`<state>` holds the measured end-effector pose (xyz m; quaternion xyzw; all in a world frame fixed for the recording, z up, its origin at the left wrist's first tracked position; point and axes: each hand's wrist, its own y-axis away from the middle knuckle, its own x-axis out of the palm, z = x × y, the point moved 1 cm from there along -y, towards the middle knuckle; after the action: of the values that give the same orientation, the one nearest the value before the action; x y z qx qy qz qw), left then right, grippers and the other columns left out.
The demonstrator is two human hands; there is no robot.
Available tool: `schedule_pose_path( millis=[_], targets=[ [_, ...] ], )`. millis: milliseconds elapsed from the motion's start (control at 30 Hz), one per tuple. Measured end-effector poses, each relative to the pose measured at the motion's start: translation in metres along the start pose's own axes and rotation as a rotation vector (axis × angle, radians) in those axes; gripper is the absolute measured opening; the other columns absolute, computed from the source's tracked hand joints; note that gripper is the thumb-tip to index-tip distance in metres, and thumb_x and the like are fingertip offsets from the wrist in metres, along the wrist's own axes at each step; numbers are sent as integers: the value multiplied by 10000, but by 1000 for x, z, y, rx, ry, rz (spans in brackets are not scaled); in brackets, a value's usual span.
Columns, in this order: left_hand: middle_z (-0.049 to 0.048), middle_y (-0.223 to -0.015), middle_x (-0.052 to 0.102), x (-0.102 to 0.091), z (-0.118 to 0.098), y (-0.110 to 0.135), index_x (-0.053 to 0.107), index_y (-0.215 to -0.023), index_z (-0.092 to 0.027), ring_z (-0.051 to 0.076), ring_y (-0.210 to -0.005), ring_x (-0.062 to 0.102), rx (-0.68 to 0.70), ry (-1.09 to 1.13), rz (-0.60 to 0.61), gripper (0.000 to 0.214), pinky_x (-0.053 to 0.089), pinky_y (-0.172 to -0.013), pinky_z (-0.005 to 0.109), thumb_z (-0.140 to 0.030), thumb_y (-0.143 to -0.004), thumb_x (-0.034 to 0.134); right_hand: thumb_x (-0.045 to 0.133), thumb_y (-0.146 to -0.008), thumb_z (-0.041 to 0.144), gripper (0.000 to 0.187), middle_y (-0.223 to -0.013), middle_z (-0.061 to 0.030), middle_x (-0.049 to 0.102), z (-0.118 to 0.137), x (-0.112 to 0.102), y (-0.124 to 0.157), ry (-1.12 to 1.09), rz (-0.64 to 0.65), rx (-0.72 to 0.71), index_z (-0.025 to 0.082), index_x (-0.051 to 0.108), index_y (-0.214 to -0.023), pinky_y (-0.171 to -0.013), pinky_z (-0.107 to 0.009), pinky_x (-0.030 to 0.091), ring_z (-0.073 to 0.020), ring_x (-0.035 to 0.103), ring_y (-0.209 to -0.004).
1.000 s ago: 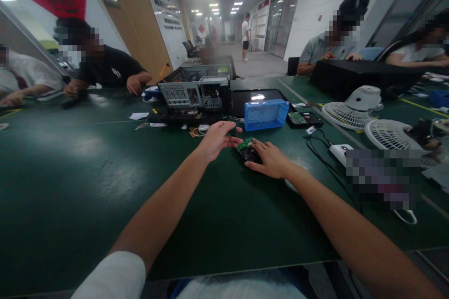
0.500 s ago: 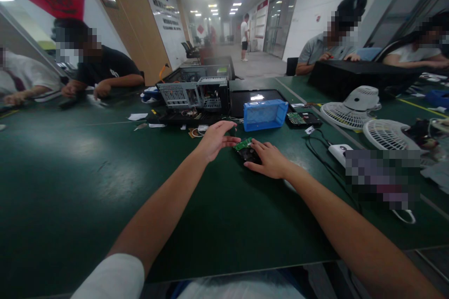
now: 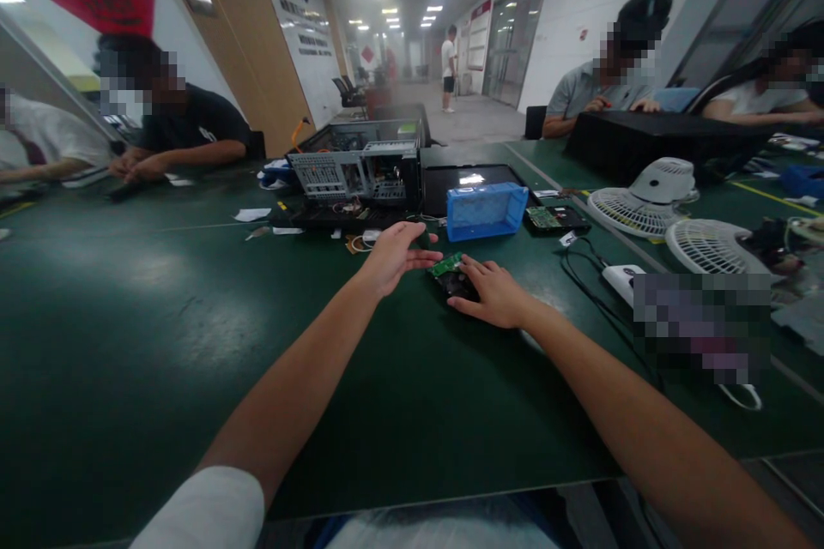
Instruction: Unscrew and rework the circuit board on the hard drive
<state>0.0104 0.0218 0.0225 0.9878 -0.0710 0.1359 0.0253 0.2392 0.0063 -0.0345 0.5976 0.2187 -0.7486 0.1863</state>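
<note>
A hard drive point(image 3: 454, 281) with a black body and a green circuit board along its far end lies on the green table in front of me. My right hand point(image 3: 493, 293) grips its right side, thumb on the near edge and fingers over the top. To the left, my left hand point(image 3: 400, 259) hovers with fingers stretched toward the board and its thumb and index finger apart. Its fingertips come close to the board's left edge; whether they touch is unclear. I cannot make out anything held in that hand.
Beyond my hands stand an opened computer case point(image 3: 357, 167) and a blue plastic bin point(image 3: 487, 213) on its side. Another circuit-board device point(image 3: 557, 220), a power strip point(image 3: 624, 276) with cables and white fan parts point(image 3: 644, 206) lie to the right. Several people sit around the table.
My left thumb and fingers have shifted very slightly; my right hand and the hard drive stay put. At the left, a person in black has drawn their hands together.
</note>
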Motion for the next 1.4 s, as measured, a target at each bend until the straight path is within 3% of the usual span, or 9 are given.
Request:
schedule_pose_path(
  millis=[400,767,1067,1400],
  targets=[
    [112,-1086,699,3,-4,5,685,-1041,-159,216,-776,765,-9,-47,90,213,623,-678,315,-327,-915,655,416,-913,804,918,-1662,-156,346,0,0,-1,1,1,3,162,429,-1569,-1100,-573,388,-448,476,-1361],
    [160,-1164,725,3,-3,4,584,-1049,-163,247,-837,777,-18,-12,25,218,630,-720,349,-303,-908,674,414,-915,799,934,-1660,-165,347,1,-1,-1,5,3,3,123,437,-1559,-1101,-572,396,-447,473,-1357],
    [97,-1081,695,0,-5,3,702,-979,-150,148,-707,723,18,-85,-17,230,559,-620,246,-337,-849,731,409,-912,806,923,-1664,-158,342,1,-1,0,0,11,11,155,432,-1565,-1107,-575,381,-445,467,-1369],
    [115,-1083,719,7,-6,9,650,-1049,-162,181,-738,734,-8,-99,106,249,572,-644,278,-328,-879,724,399,-918,802,909,-1665,-148,343,1,0,0,7,5,5,174,419,-1574,-1104,-575,379,-441,470,-1364]
  ],
)
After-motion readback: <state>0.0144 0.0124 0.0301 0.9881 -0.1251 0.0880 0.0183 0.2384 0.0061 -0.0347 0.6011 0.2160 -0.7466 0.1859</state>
